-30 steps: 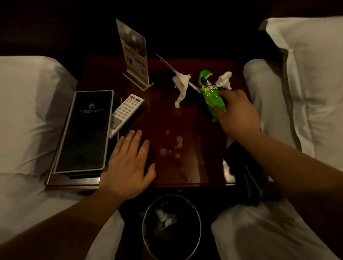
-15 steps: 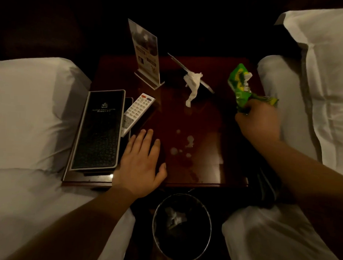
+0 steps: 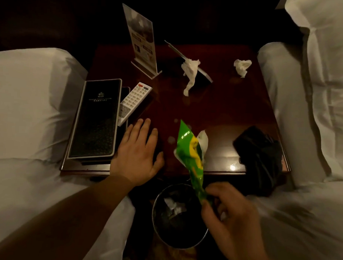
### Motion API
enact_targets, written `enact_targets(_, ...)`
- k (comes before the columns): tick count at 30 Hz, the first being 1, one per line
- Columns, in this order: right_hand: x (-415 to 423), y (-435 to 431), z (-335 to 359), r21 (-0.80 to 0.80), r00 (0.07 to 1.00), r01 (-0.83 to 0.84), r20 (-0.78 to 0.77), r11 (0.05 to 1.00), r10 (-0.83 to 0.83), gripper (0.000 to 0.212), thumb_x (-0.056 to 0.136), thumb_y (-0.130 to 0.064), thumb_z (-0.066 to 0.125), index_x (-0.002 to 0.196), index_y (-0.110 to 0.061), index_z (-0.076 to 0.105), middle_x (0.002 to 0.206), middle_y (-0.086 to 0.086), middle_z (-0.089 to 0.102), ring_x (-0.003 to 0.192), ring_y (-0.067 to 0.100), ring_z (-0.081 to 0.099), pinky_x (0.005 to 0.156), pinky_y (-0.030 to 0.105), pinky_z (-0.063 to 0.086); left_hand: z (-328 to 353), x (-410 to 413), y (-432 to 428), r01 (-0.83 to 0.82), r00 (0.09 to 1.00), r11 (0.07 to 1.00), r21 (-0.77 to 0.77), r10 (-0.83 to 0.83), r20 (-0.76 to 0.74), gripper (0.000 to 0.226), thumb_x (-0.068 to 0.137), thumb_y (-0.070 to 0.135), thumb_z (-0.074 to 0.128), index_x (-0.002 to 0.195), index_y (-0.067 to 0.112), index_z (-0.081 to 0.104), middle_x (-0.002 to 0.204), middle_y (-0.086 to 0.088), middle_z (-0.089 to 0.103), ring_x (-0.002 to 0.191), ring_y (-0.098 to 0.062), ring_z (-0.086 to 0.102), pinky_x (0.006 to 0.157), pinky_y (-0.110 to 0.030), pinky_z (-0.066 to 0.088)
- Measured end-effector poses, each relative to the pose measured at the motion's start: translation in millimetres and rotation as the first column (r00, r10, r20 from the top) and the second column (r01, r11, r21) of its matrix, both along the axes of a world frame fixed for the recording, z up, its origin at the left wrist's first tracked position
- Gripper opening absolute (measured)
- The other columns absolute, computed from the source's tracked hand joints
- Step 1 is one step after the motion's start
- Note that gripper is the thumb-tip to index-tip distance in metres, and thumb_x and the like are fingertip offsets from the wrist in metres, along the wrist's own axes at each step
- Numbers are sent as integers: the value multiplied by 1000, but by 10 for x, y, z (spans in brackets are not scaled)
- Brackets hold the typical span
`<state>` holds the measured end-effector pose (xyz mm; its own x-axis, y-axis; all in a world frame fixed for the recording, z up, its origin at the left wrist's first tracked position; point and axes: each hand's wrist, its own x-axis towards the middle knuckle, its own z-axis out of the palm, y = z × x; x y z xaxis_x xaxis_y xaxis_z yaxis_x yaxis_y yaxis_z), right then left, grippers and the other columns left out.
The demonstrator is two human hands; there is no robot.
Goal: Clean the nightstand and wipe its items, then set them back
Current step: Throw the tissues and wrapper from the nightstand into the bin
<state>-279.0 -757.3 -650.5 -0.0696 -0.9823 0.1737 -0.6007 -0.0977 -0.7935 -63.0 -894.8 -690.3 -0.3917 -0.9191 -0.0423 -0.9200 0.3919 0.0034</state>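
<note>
Dim hotel light falls on a glossy dark-red worktop (image 3: 216, 104) set between two white beds (image 3: 27, 105). Just in front of it, by the rim of the waste bin (image 3: 154, 212), my right hand (image 3: 230, 211) pinches the lower end of a green and yellow snack wrapper (image 3: 189, 155) between thumb and fingers. The wrapper stands up from the grip, with a scrap of white tissue (image 3: 203, 139) showing at its top. My left hand (image 3: 135, 154) lies flat on the worktop's near edge, fingers straight and a little spread, holding nothing. The wrapper is shiny, creased film: I judge it almost weightless, floppy and slick, so one firm pinch at an end is enough, though the scrap tucked in it could slide out. Two crumpled tissues (image 3: 242, 67) lie at the back; soft and light, best gathered whole. On the left sit a white remote (image 3: 133, 101), a black folder (image 3: 97, 119) and an upright card stand (image 3: 142, 43), all stiff; I would lift each by its long edges.
</note>
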Motion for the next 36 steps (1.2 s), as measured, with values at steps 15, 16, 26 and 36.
enact_targets(15,123,569,-1524,490,966,32,-238,871,98,22,73,-2,65,89,-15,58,91,5,64,76,24,65,59,24,39,30,-15,33,-13,1000,1000,-4,13,-26,68,91,47,37,141,2,46,154,-25,36,146,-39,28,120,-53,23)
enact_targets(16,132,598,-1619,540,969,48,-231,840,93,19,78,-3,61,93,-13,58,97,5,63,82,24,65,63,21,36,29,-11,35,-14,1000,1000,-4,14,-24,68,91,47,36,141,2,45,154,-25,36,146,-39,28,120,-53,23)
enact_targets(26,115,529,-1785,643,972,18,-192,766,138,45,89,-19,61,132,-25,51,134,-3,52,117,19,56,94,27,47,33,-30,35,-16,999,1000,11,16,-40,68,91,46,36,141,1,45,154,-26,36,146,-40,28,120,-54,23)
enact_targets(36,-199,-87,-75,34,981,-69,-178,997,74,28,90,-41,59,116,-31,57,110,-21,55,104,-7,52,88,5,39,110,-54,7,-9,999,999,40,10,-34,71,90,48,33,140,-1,49,154,-26,37,146,-39,30,120,-53,24)
